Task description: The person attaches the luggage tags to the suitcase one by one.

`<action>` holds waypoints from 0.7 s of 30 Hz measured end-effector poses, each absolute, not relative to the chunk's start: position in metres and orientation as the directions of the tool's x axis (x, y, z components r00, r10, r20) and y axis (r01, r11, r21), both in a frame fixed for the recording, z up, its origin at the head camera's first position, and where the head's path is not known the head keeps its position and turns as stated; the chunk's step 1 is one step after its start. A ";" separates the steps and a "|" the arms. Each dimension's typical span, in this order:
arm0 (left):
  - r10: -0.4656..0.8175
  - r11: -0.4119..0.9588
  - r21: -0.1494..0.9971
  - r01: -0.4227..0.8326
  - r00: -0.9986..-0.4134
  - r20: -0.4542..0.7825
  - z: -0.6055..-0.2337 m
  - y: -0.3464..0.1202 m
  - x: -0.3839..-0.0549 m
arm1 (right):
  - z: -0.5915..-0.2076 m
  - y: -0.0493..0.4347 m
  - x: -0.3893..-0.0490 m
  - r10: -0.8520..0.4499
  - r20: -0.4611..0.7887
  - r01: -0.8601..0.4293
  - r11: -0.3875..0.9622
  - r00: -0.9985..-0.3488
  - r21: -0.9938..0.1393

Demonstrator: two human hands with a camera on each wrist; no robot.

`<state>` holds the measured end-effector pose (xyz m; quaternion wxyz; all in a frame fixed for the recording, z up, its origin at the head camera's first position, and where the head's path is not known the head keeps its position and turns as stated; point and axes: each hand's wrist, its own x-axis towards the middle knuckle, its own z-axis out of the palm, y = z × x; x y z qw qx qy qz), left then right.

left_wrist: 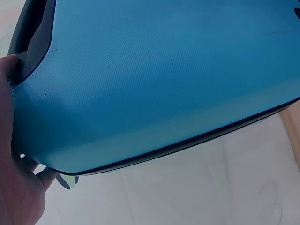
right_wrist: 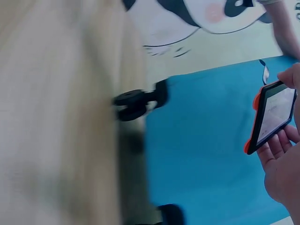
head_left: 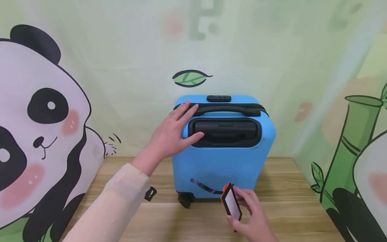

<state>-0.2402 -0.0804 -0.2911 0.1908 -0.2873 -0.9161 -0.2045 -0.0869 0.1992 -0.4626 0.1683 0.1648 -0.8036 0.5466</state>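
Note:
A blue hard-shell suitcase [head_left: 223, 164] stands upright on the wooden surface, its black carry handle [head_left: 226, 109] on top. My left hand [head_left: 173, 132] rests on its upper left corner with fingers spread, the thumb near the recessed black handle panel [head_left: 225, 131]. In the left wrist view, the left hand [left_wrist: 18, 173] lies around that corner. Low in front of the case, my right hand [head_left: 252, 215] pinches a luggage tag [head_left: 232, 203] with a black-and-orange edge and a pale face. A dark strap [head_left: 205, 186] extends left from the tag. The right wrist view shows the tag [right_wrist: 275, 115] between thumb and fingers.
A black combination lock [head_left: 219, 98] sits on the suitcase's top. Black wheels [head_left: 185, 200] support it on the wood-grain surface [head_left: 193, 225]. Behind it hangs a green cloth backdrop [head_left: 136, 84] printed with pandas and bamboo. A small black object [head_left: 150, 193] shows beside the left sleeve.

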 end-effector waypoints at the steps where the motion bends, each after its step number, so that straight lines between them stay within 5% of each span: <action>1: 0.449 0.752 0.267 0.603 -0.765 0.462 -0.291 -0.081 -0.241 | -0.457 0.199 -0.087 -0.073 0.477 -0.472 0.336 -0.876 -0.815; 14: 0.443 0.738 0.309 0.600 -0.776 0.448 -0.268 -0.087 -0.229 | -0.393 0.205 -0.108 0.013 0.632 -0.600 0.303 -0.775 -0.741; 18: 0.461 0.703 0.236 0.670 -0.683 0.567 -0.257 -0.087 -0.217 | -0.378 0.204 -0.116 0.032 0.669 -0.631 0.299 -0.743 -0.716; 21: 0.502 0.648 0.106 0.755 -0.527 0.686 -0.252 -0.082 -0.208 | -0.369 0.203 -0.123 0.044 0.691 -0.652 0.291 -0.722 -0.700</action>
